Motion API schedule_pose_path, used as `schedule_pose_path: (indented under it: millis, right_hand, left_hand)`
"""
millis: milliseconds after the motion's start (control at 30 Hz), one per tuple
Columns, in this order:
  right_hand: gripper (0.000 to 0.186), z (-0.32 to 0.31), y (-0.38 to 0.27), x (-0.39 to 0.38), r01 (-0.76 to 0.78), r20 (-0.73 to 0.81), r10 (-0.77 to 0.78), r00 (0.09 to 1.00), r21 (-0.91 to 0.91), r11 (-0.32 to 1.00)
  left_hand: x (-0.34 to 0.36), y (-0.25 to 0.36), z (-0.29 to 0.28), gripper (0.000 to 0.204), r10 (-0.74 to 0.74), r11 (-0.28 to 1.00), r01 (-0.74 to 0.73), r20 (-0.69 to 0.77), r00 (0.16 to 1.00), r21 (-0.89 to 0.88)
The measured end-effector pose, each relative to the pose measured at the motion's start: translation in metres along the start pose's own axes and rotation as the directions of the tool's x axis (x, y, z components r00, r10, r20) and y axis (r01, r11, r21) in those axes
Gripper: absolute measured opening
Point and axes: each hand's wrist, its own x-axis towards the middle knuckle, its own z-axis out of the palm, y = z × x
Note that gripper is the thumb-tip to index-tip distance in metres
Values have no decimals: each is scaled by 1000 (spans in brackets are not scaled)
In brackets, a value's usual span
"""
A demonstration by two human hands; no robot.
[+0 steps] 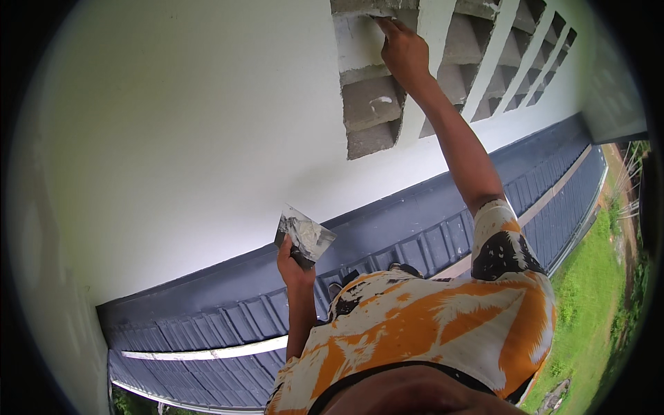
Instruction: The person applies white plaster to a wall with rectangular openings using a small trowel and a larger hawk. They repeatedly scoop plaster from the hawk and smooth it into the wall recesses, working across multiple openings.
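Note:
My left hand is closed round the dark handle of a wide putty knife, held low in front of the wall. White putty is smeared over its flat metal blade. My right arm reaches up, and my right hand is closed on what looks like a small putty knife, mostly hidden by the fingers. Its thin edge is at the upper part of a recessed grey vent-block column. Inside that column, the surface beside my fingers is coated white, while the lower recesses are bare grey with a white dab.
More columns of grey vent blocks run to the right, split by white strips of wall. Below lies a dark blue-grey ribbed roof with a pale batten across it; my feet are on it. Grass shows beyond the roof edge.

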Motion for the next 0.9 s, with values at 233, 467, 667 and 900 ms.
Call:
schedule_pose_path:
  millis: [233,467,667,900]
  right_hand:
    - [42,-20,-15,-59,23,188,-23,982,2,1000]
    - [46,-23,-18,-46,2,14,-5,1000,199,980]
    - [45,7,-10,-2,155,54,-159,986,63,986]
    - [48,-30,-23,-97,103,143,-129,981,176,979]
  left_hand:
    - [-13,-13,23,37,-98,995,99,13,995,-33]
    - [-10,-14,37,35,-134,990,136,70,988,-22]
    - [-21,-22,72,32,-187,982,187,104,977,10]
    - [-34,-15,34,32,-99,993,98,-21,995,-61]
